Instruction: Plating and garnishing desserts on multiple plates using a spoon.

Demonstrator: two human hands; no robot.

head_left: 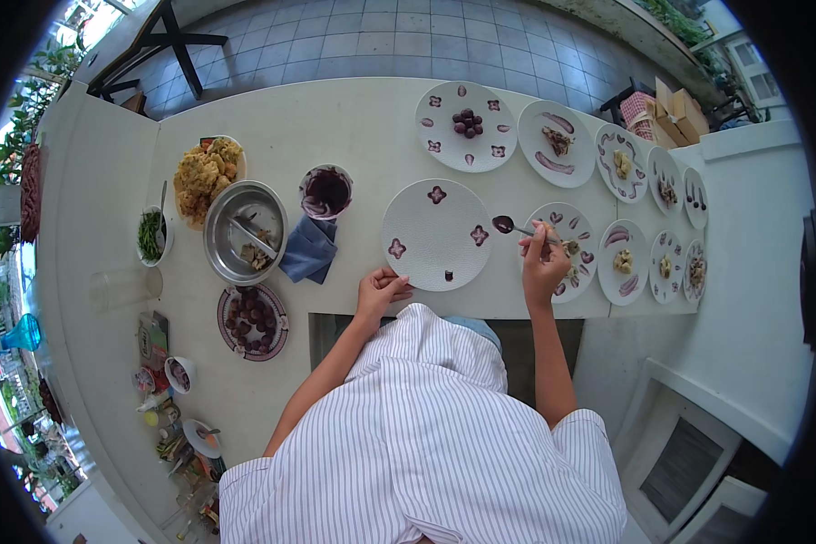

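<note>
Right of the white plate (437, 234), my right hand (546, 262) grips a metal spoon (513, 225) whose bowl holds dark purple sauce. Its handle runs over a decorated plate of food. My left hand (384, 292) rests at the near left edge of the white plate, its fingertips touching or very close to the rim. Purple flower-like marks lie at the plate's top, left and right, with a small dark spot at the bottom. A cup of dark purple sauce (326, 192) stands to the upper left, beside a folded blue cloth (311, 250).
Several decorated plates (466, 151) stand in two rows at the right. At the left are a steel bowl (245, 232) with a utensil, a plate of fried food (207, 173), a bowl of chopped greens (152, 236), a plate of grapes (252, 321) and a clear tumbler (126, 287).
</note>
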